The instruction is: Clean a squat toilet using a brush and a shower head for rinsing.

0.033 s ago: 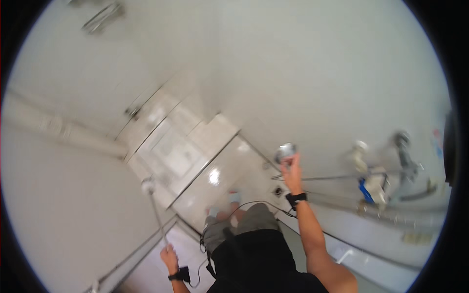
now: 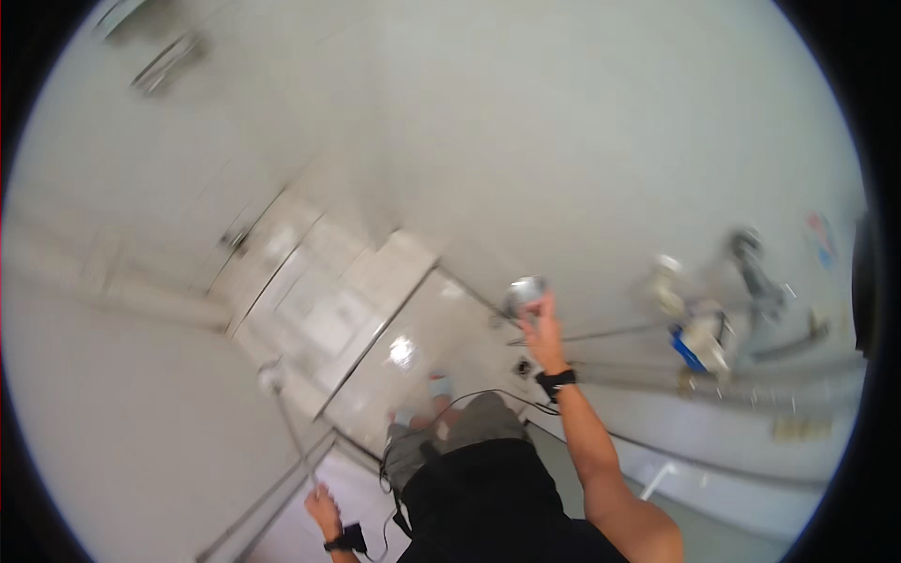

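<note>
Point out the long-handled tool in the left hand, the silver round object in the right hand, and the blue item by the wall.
Long-handled tool (image 2: 292,430): head view, middle of its shaft.
Silver round object (image 2: 524,293): head view, its shiny face.
Blue item (image 2: 688,350): head view, its blurred middle.

A black top (image 2: 479,493) meets seemingly grey shorts (image 2: 490,419).

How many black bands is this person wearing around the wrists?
2: the left wristband, near the picture's bottom edge, and the right wristband, right of the picture's middle.
</note>
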Available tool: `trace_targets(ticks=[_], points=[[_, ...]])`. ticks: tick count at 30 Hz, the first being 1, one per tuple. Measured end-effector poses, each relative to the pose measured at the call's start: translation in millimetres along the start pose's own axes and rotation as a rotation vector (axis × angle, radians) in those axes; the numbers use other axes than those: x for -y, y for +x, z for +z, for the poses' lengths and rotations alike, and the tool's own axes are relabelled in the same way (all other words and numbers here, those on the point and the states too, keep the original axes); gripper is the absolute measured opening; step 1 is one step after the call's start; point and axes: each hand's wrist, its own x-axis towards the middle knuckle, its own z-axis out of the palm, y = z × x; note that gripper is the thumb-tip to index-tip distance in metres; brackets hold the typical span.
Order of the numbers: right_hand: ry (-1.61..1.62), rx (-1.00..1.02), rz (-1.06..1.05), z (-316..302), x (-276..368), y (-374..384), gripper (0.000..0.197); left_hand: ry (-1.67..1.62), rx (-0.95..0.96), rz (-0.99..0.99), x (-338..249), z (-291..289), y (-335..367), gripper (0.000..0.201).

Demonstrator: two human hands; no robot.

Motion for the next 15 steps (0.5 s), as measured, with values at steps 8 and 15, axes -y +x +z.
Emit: trace_targets(ticks=[8,15], points=[[-0.091,0.045,-0.048,-147,133,-38,0.082,0.476,0.066,0.492,100,-50,112,0.041],[-0.481,-0.239,-0.080,-215,222,-71,0.070,0.848,0.195,0.941,30,-52,130,0.019]])
